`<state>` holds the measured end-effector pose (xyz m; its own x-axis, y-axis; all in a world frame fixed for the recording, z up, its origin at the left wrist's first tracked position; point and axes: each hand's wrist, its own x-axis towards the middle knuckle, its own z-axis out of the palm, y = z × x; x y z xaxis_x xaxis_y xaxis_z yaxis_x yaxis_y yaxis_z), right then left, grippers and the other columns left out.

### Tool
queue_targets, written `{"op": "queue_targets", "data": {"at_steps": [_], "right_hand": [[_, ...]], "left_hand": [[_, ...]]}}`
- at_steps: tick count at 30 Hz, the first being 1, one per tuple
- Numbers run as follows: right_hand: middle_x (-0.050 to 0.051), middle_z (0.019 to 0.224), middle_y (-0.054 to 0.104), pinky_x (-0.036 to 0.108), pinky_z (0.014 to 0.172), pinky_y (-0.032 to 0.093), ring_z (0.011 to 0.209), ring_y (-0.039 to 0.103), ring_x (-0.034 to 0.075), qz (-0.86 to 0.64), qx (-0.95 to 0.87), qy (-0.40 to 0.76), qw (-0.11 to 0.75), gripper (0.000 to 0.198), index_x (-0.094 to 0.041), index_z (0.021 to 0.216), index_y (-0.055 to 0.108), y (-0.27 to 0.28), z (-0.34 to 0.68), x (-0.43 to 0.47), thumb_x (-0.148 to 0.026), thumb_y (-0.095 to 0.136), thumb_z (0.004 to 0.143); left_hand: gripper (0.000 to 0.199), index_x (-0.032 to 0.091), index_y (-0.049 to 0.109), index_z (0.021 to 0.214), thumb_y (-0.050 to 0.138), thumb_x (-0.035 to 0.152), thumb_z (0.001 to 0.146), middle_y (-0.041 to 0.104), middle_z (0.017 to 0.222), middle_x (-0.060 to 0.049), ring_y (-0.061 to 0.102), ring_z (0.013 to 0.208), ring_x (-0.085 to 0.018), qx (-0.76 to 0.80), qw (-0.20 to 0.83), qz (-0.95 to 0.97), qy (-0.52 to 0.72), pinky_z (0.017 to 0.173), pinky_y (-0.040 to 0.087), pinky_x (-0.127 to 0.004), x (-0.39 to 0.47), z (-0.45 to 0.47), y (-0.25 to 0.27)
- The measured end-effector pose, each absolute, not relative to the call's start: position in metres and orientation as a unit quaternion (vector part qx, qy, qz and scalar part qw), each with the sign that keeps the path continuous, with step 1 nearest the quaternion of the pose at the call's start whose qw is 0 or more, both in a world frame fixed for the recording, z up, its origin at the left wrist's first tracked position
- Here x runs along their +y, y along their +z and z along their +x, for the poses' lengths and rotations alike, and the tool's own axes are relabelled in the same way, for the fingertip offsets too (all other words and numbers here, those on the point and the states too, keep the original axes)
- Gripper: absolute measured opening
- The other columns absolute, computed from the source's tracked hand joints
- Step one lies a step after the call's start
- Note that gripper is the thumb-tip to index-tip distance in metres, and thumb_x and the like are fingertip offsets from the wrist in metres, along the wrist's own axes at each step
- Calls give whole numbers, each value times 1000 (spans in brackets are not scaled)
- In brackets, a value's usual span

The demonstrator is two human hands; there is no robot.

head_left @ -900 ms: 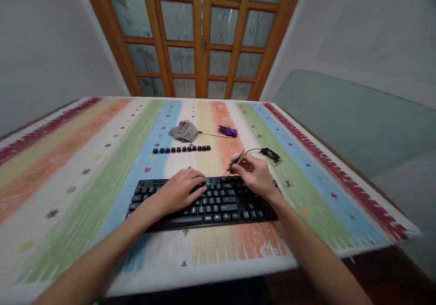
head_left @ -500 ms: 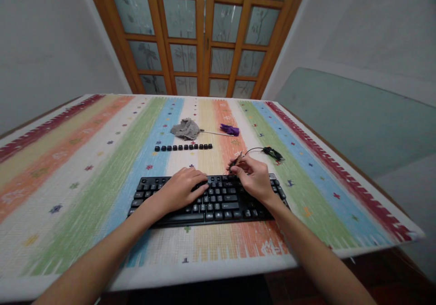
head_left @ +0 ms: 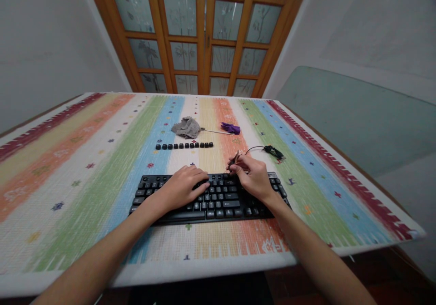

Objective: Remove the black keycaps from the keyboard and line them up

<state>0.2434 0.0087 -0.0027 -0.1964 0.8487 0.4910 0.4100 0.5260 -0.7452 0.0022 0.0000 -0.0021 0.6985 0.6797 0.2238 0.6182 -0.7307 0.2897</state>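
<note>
Black keyboard [head_left: 207, 198] lies low in the middle; my left hand [head_left: 182, 187] rests flat on it, fingers loose. My right hand [head_left: 254, 178] pinches a small tool [head_left: 234, 160].

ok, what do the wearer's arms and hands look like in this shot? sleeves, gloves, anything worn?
Both forearms are bare up to the bottom edge of the picture: no sleeves in view. The left hand and right hand are bare too, with no gloves. No watch, strap or bracelet shows on either wrist, and no rings that I can make out, though the fingers are too small to be sure. No cables or markers attached.
</note>
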Motion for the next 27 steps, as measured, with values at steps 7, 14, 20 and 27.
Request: {"op": "queue_targets", "data": {"at_steps": [7,14,20,27], "right_hand": [[7,77,70,32,63,63,67,73,20,-447,-691,303,480,18,-16,91,61,-1,243,11,-34,59,87],[7,76,70,32,62,63,66,73,20,-450,-667,347,483,25,-16,91,60,-2,242,14,-40,62,86],[5,75,68,32,61,63,65,72,19,-441,-644,390,488,32,-15,90,60,-2,244,17,-46,65,84],[4,75,66,32,59,63,67,72,19,-429,-637,409,492,38,-16,86,59,-3,243,21,-52,66,82]], "left_hand": [[23,19,63,111,48,32,99,70,109,-8,62,103,-23,354,96,917,158,96,45,-43,-1,2,-1],[23,20,63,110,47,32,99,70,109,-8,62,103,-23,354,91,917,158,96,45,-42,-1,2,-1],[23,19,63,109,47,31,99,70,109,-8,62,103,-23,353,91,917,161,95,45,-42,-1,3,-1],[23,19,63,109,47,32,98,69,108,-9,62,102,-24,354,97,915,168,94,45,-44,-1,2,-1]]}}
